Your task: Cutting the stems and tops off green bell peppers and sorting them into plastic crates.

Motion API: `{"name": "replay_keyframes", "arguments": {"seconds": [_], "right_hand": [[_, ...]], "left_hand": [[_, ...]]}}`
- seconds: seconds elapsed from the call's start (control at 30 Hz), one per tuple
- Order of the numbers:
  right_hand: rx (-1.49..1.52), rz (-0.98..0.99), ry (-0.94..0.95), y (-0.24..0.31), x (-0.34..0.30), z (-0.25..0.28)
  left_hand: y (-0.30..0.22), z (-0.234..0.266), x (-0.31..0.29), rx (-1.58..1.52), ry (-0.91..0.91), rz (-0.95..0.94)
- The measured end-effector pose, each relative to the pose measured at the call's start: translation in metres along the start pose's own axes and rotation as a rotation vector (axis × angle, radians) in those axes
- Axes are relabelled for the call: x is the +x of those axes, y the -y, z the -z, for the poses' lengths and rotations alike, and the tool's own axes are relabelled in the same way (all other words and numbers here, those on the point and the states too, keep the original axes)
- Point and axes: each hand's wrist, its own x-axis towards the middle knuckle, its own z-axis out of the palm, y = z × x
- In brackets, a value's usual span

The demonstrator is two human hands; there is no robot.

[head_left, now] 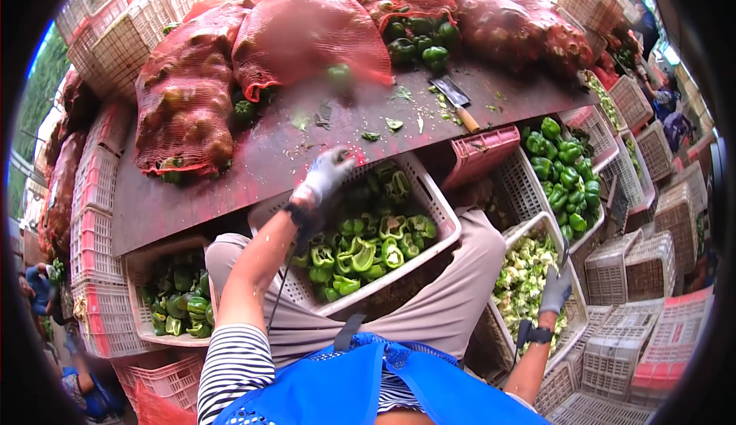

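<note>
My left hand [330, 173], in a pale work glove, reaches over the near edge of the dark tabletop [253, 209]. Its fingers are loosely bent and apart, with nothing seen in them. Just below it is a white crate [445, 235] of cut green bell peppers [360, 255], sitting between my legs. My right hand [555, 293], in a grey glove, is closed above a crate [576, 319] of pale green pepper cores and scraps [525, 272]. A thin dark thing juts up from its fingers; what it is I cannot make out.
Red mesh sacks [310, 38] of peppers line the table's far side, where whole peppers [422, 42] spill out. A cleaver [454, 99] lies on the table. Crates of peppers stand left [130, 287] and right [594, 222]. Stacked crates [648, 264] flank both sides; other people are beyond.
</note>
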Motion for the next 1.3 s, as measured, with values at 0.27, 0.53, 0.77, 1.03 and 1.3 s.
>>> {"name": "replay_keyframes", "arguments": {"seconds": [0.27, 0.53, 0.77, 1.03, 1.3], "right_hand": [[-0.517, -0.13, 0.1, -0.041, -0.002, -0.023], [-0.401, -0.133, 0.177, -0.004, 0.018, -0.068], [-0.208, 0.233, 0.051, 0.082, 0.05, -0.07], [0.09, 0.55, 0.284, 0.302, -0.012, -0.114], [0.356, 0.97, 0.258, 0.369, -0.115, -0.151]], "left_hand": [[-0.004, 0.016, 0.187, 0.301, -0.424, 0.162], [-0.003, 0.002, 0.268, 0.355, -0.496, 0.405], [0.019, 0.046, 0.181, -1.325, 0.087, 0.118], [-0.034, 0.027, -0.016, -1.707, 0.086, 0.069], [-0.07, 0.047, -0.123, -1.87, 0.095, 0.043]]}}
